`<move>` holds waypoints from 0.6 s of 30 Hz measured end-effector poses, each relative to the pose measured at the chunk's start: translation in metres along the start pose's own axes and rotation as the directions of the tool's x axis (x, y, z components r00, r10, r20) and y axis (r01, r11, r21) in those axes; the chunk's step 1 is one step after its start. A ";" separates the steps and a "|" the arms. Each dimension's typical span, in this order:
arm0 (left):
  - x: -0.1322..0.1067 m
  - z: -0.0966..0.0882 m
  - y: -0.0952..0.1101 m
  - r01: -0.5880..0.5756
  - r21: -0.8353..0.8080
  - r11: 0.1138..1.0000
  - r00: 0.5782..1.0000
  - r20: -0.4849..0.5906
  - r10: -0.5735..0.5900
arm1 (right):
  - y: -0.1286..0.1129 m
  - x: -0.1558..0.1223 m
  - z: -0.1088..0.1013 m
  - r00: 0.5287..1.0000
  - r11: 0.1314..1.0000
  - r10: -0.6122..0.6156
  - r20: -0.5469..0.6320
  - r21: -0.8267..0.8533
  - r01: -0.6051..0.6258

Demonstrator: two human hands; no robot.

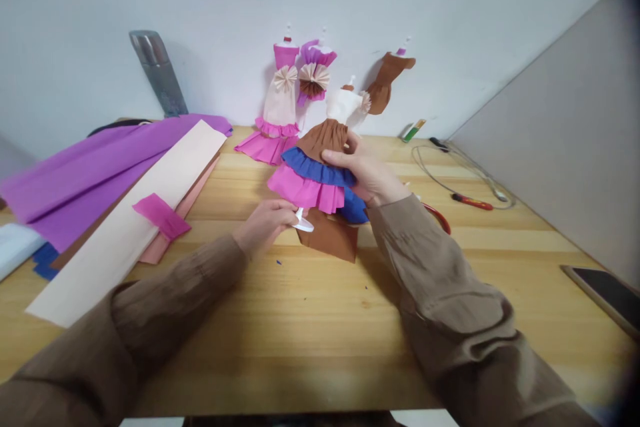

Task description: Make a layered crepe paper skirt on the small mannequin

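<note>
A miniature dress form [343, 107] is tilted above the table, dressed in crepe paper: a white top with a pleated rosette at its side, then brown, blue and pink ruffled skirt tiers. My right hand [373, 170] grips the skirt's brown tier [320, 139] from the right, thumb in front and the other fingers partly hidden behind. Low down, my left hand [267, 221] is closed on the form's white stand [303, 221], just under the pink ruffle [307, 191]. Beneath the skirt lie a brown paper piece [330, 240] and some blue paper [354, 205].
Three more dressed forms, one pink and cream [283, 100], one purple [315, 70], one brown [385, 83], stand by the wall. Crepe paper sheets [120, 160] and a bottle [163, 77] are left. On the right are a glue stick [414, 130], a cable [475, 170] and a phone [605, 293].
</note>
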State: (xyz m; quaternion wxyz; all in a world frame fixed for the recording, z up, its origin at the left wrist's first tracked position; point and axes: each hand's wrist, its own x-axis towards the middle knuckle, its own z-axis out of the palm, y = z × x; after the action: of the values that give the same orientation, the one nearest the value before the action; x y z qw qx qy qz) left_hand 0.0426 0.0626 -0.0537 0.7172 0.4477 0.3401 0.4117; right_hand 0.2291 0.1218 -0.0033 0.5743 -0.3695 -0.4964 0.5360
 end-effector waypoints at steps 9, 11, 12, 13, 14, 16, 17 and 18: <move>0.002 0.002 0.001 -0.050 -0.023 0.999 0.985 -0.165 0.045 | -0.006 -0.010 0.001 0.971 0.969 -0.047 0.234 -0.227 0.101; 0.002 0.001 -0.002 -0.081 0.004 0.997 0.975 -0.207 0.081 | -0.008 -0.011 0.000 0.973 0.937 -0.027 0.230 -0.332 0.105; 0.002 0.001 -0.002 -0.091 0.014 0.996 0.972 -0.218 0.092 | -0.009 -0.012 0.001 0.979 0.904 -0.050 0.198 -0.408 0.129; 0.001 0.001 -0.003 -0.101 0.027 0.995 0.969 -0.224 0.104 | -0.009 -0.013 0.002 0.981 0.848 -0.111 0.160 -0.499 0.177; 0.000 0.002 -0.003 -0.111 0.040 0.993 0.968 -0.222 0.117 | -0.008 -0.015 0.005 0.967 0.763 -0.218 0.131 -0.595 0.253; -0.003 0.004 -0.002 -0.144 0.054 0.988 0.966 -0.211 0.152 | -0.008 -0.020 0.012 0.853 0.490 -0.497 0.160 -0.759 0.429; -0.004 0.005 -0.002 -0.173 0.057 0.983 0.962 -0.204 0.181 | -0.008 -0.023 0.016 0.764 0.331 -0.607 0.219 -0.804 0.494; -0.004 0.006 -0.001 -0.209 0.058 0.976 0.956 -0.199 0.217 | -0.007 -0.027 0.021 0.684 0.192 -0.671 0.286 -0.825 0.532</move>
State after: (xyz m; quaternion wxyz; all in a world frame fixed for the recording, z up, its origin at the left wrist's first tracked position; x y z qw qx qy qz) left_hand 0.0464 0.0561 -0.0519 0.6218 0.4500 0.3690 0.5241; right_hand 0.2128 0.0923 0.0040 0.5004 -0.4146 -0.7551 -0.0870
